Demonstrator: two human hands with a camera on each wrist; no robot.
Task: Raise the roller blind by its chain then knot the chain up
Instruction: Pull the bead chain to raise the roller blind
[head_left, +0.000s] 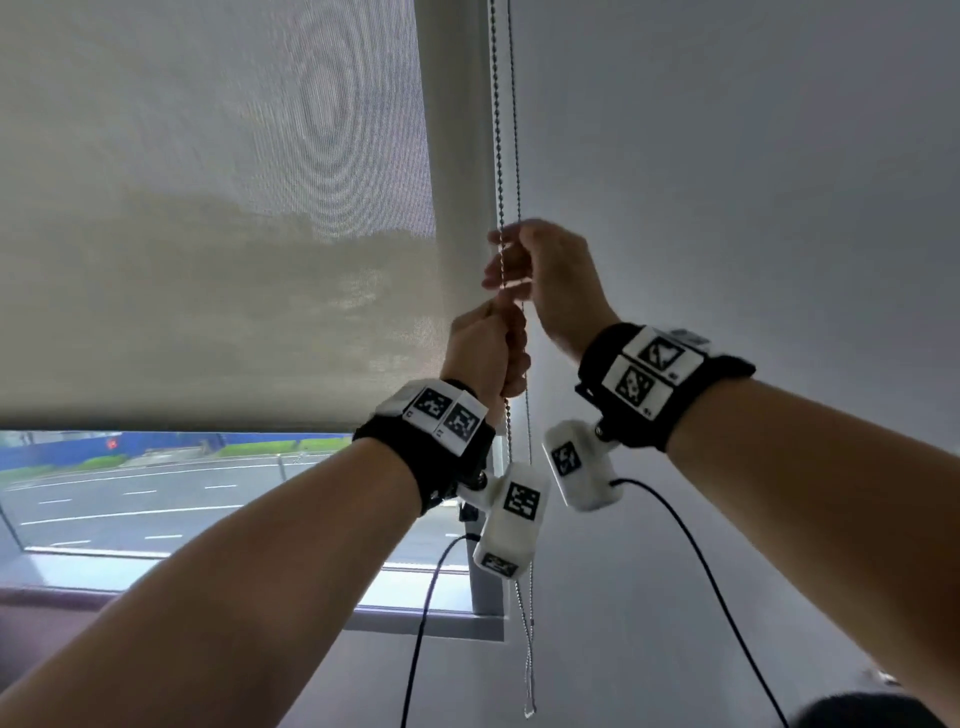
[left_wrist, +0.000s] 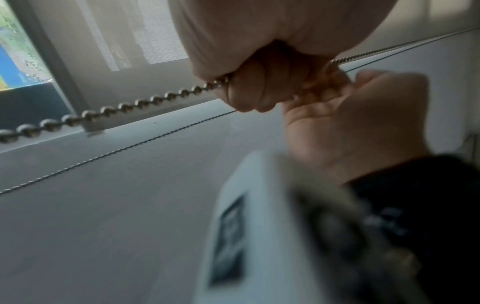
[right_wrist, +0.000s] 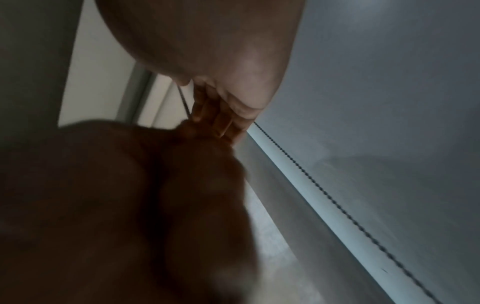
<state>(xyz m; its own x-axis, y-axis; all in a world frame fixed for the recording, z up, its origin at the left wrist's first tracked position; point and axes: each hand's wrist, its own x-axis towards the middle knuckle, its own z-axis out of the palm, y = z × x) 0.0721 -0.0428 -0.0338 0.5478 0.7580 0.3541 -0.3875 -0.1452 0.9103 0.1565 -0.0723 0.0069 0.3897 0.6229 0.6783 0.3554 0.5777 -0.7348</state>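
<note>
1. Two raised hands are seen at one bead chain (head_left: 500, 156): the left hand (head_left: 480, 351) is fisted around one strand, and the right hand (head_left: 545, 275) sits just above that grip with fingers curled about the same strand.
2. Two strands are counted; the second hangs free just beside the grip.
3. One roller blind (head_left: 208, 208) hangs left of the grip, its lower edge below it.
</note>
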